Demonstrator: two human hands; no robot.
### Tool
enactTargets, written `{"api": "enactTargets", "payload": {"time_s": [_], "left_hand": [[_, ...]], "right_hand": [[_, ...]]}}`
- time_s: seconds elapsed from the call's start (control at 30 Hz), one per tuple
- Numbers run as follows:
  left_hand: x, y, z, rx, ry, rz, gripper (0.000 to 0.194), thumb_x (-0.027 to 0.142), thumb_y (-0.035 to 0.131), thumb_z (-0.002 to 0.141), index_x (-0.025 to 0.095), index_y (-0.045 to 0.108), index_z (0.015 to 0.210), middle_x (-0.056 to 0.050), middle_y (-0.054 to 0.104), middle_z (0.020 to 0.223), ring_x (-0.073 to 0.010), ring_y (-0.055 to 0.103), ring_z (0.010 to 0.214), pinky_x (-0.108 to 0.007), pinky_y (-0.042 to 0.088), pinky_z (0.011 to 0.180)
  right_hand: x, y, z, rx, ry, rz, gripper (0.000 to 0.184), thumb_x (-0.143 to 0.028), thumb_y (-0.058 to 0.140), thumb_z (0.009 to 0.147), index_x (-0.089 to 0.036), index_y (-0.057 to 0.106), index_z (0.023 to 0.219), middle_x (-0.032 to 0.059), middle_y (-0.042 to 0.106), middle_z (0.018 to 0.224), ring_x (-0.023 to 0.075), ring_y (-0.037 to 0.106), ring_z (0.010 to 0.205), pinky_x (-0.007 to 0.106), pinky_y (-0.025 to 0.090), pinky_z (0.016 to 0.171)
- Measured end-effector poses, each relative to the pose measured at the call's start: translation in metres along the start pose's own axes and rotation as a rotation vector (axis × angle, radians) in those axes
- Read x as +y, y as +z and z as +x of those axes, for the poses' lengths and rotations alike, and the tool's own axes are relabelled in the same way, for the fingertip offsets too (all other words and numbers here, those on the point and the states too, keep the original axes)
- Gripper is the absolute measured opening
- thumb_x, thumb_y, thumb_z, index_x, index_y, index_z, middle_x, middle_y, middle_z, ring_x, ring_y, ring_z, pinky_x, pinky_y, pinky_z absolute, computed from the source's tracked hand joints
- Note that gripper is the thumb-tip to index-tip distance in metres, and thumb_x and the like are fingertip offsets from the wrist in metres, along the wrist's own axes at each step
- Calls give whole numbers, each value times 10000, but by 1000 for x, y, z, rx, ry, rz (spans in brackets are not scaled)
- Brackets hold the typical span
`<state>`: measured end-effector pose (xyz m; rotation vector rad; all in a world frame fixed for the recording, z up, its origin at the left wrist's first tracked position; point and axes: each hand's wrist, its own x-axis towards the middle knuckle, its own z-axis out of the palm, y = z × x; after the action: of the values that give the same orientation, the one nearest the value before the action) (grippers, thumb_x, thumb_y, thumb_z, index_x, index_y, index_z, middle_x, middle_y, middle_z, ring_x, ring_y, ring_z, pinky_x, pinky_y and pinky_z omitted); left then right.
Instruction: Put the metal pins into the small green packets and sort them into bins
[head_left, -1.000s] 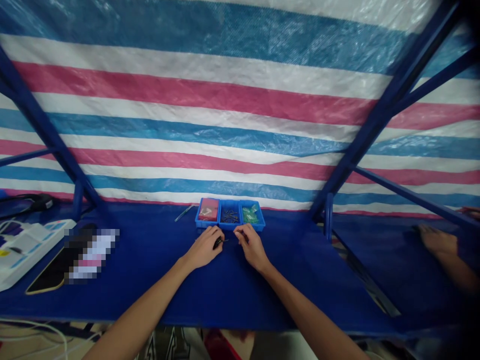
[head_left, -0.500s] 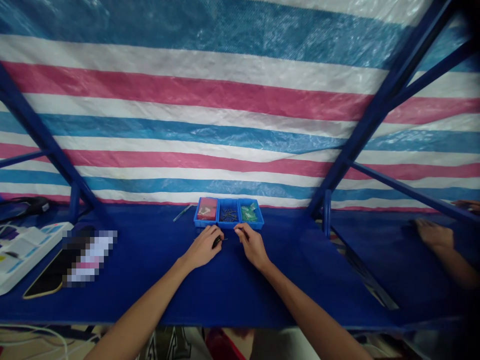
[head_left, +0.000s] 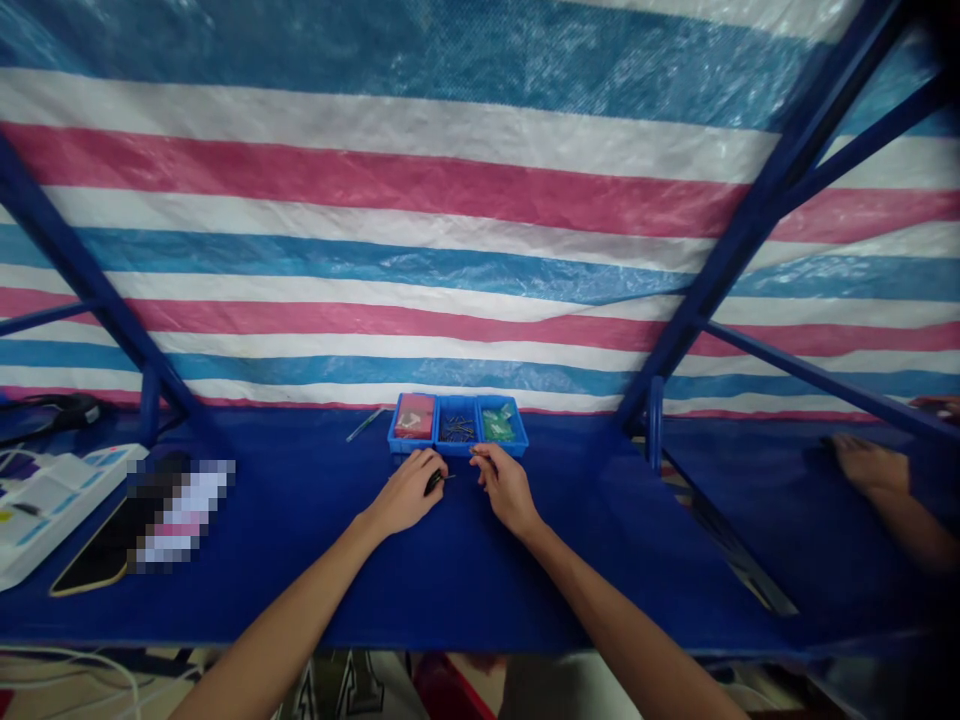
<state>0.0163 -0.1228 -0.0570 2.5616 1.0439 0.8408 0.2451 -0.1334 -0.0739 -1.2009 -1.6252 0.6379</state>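
My left hand (head_left: 409, 493) rests on the blue table, its fingers closed around a small black object (head_left: 433, 483) with a thin metal tip pointing right. What kind of object it is I cannot make out. To its right, my right hand (head_left: 508, 490) is raised a little, thumb and forefinger pinched together by the front of the bins; a tiny thing between them is too small to name. Just beyond both hands stand three joined blue bins: the left bin (head_left: 411, 447) contains something red, the middle one dark screws (head_left: 457, 430), the right one green pieces (head_left: 498, 424).
A thin greenish pen-like stick (head_left: 366, 425) lies left of the bins. Farther left are a phone (head_left: 94, 550) and a white power strip (head_left: 71, 505). Blue metal posts (head_left: 705, 270) flank the workspace before a striped tarp (head_left: 420, 270). Another person's hand (head_left: 870, 465) is at far right.
My right hand has shifted very slightly, its pinched fingertips tipping up near the bins. My left hand stays in place with the black object.
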Motion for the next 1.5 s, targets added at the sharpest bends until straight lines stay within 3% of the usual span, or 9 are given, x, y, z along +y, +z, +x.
{"api": "enactTargets", "payload": {"time_s": [0.3,0.5,0.57,0.73,0.97,1.1,1.2,1.4,1.5], "left_hand": [[0,-1,0,-7,-6,-10,182,102,547,959,253,593,1050,-39,627,1101,-247,586,1052,-405,492,970],[0,0,0,-1,-3,-7,178,110,537,966,251,596,1059,-45,629,1103,-252,586,1048,-412,493,961],[0,0,0,0,-1,-8,176,110,539,967,249,598,1057,-43,631,1100,-250,585,1049,-407,491,962],[1,-1,0,-5,-1,-9,178,101,545,964,245,602,1053,-38,633,1100,-242,584,1048,-393,482,964],[-1,0,0,-3,-3,-12,175,104,549,960,246,603,1046,-35,635,1091,-239,579,1025,-387,477,945],[0,0,0,-3,7,-17,170,108,548,968,245,601,1053,-37,637,1099,-238,579,1034,-387,479,955],[0,-1,0,-3,8,-21,165,108,550,971,244,598,1052,-37,637,1100,-239,579,1038,-392,476,962],[0,-1,0,-10,-1,-12,170,105,551,966,244,598,1053,-41,632,1101,-245,577,1035,-399,478,951],[0,-1,0,-12,1,-7,178,98,553,963,244,601,1054,-37,632,1100,-241,574,1037,-396,478,957]], "right_hand": [[-8,-3,-1,65,-97,-164,93,-328,575,1019,-258,627,985,44,639,1022,196,641,786,316,536,720],[-13,-6,0,74,-126,-198,121,-336,601,1015,-256,662,949,40,629,973,197,611,770,336,526,765],[-13,-6,1,72,-112,-133,141,-355,604,1015,-255,693,968,51,641,998,202,624,786,336,548,747],[-12,-4,3,20,58,190,263,-481,612,1000,-244,713,1049,51,660,944,181,635,669,274,537,500],[-11,-4,8,-38,149,463,315,-540,669,948,-231,678,1007,23,688,918,127,601,567,233,500,442],[-10,-4,7,-9,178,425,317,-541,697,937,-231,634,916,-38,580,701,113,500,490,218,420,419],[-8,-3,6,5,179,349,317,-540,711,930,-242,602,913,-60,523,649,124,477,484,227,386,423],[-9,-2,3,67,-52,44,219,-415,716,945,-231,622,873,-2,598,834,157,547,679,284,477,653],[-11,-3,2,77,-89,-14,195,-402,708,947,-229,655,875,20,617,894,162,556,690,303,495,682]]}}
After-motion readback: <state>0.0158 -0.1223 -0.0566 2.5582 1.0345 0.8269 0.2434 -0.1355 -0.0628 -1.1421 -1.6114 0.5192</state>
